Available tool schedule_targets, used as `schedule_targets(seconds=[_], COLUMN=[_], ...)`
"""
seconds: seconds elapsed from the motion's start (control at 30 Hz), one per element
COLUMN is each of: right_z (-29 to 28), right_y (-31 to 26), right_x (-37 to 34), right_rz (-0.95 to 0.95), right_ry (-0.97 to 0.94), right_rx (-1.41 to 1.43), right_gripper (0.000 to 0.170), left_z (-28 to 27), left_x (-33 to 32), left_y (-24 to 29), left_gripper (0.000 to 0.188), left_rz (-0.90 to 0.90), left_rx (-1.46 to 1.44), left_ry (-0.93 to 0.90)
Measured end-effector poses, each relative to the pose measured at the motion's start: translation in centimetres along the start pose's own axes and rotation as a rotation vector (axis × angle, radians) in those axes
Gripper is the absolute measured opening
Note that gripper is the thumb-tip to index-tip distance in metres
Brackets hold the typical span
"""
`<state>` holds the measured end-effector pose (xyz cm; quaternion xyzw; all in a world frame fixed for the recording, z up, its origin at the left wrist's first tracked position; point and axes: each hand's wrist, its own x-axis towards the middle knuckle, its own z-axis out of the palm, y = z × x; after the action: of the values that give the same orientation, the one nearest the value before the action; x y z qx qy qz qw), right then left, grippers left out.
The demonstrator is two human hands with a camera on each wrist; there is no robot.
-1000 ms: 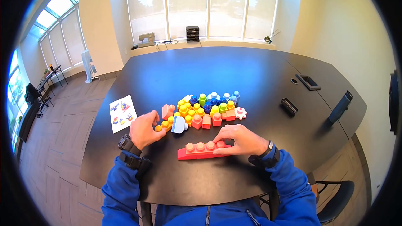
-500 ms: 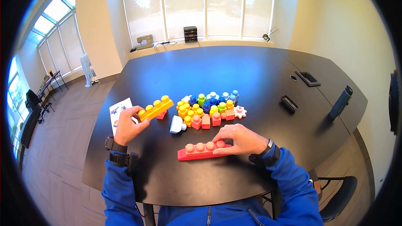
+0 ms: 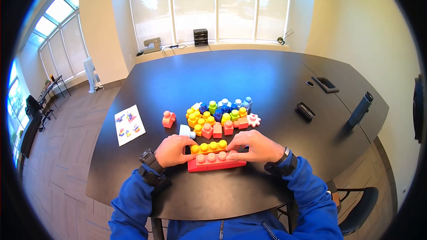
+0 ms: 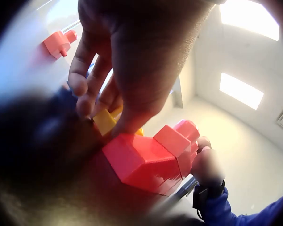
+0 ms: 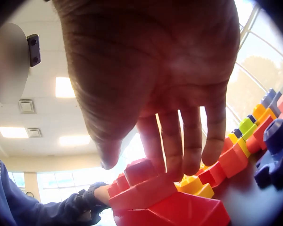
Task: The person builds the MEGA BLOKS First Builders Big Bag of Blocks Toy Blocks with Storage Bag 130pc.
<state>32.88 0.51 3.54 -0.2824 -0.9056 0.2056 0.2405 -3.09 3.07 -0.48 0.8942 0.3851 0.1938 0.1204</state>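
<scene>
- Head view: your left hand [image 3: 174, 150] has the yellow bar [image 3: 203, 147] pinched by its left end. It's just beyond the pink brick [image 3: 211, 160], long axes roughly parallel, side to side. Right hand [image 3: 257, 147] grips pink's right end.
- Left wrist: thumb's on yellow, close to the red base [image 4: 148, 167].
- Right wrist: fingers nearly straight around pink, yellow on the finger side.
</scene>
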Motion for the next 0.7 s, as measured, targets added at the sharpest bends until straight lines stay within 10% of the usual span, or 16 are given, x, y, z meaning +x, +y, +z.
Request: schedule_targets(seconds=[0.3, 0.7], right_z=[-3.0, -1.3], right_y=[3.3, 6.6], right_x=[0.8, 5.3], right_rz=[0.168, 0.025], right_ry=[0.274, 0.111], right_rx=[0.062, -0.263], right_gripper=[0.019, 0.022], left_z=[-2.2, 0.8], left_x=[1.5, 8.5], left_y=[2.3, -0.7], left_gripper=[0.036, 0.035], left_rz=[-0.141, 0.03], left_rx=[-0.082, 0.143], left_ry=[0.156, 0.152])
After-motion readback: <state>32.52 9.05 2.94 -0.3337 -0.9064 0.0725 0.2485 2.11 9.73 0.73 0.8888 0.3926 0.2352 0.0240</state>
